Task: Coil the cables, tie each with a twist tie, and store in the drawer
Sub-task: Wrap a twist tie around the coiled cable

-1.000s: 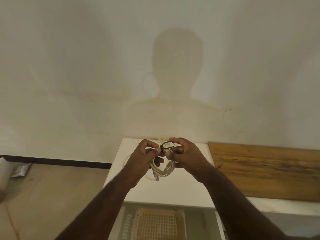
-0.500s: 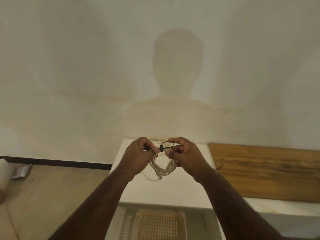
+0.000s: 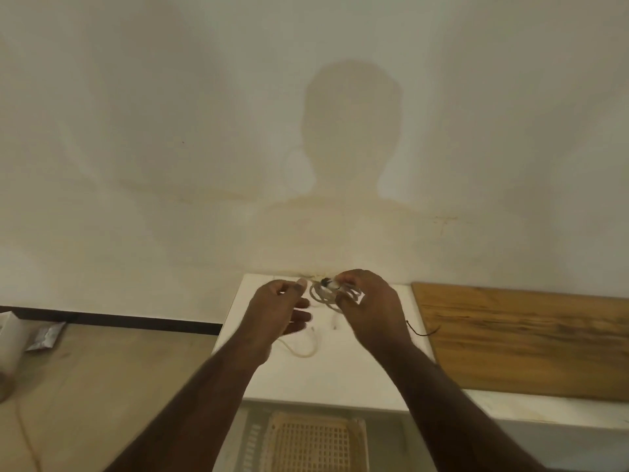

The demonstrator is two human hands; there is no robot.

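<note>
We see the right hand [image 3: 369, 303], at frame centre, pinching the white coil [image 3: 323, 294] where a dark tie [image 3: 326, 281] crosses it, presumably so the loops cannot spring apart. The coil hangs just above the white surface [image 3: 326, 376], near the wall. The left hand [image 3: 277, 310] sits just beside the coil, fingers loosely curled and holding nothing. A loose cable [image 3: 299, 349] lies on the surface below the left hand. A dark strand [image 3: 422, 330] lies right of the right wrist, at the edge of the board [image 3: 527, 338]; we judge it a spare tie. The basket [image 3: 313, 441], bottom centre, sits below the surface; whether it lies in the drawer we cannot tell.
</note>
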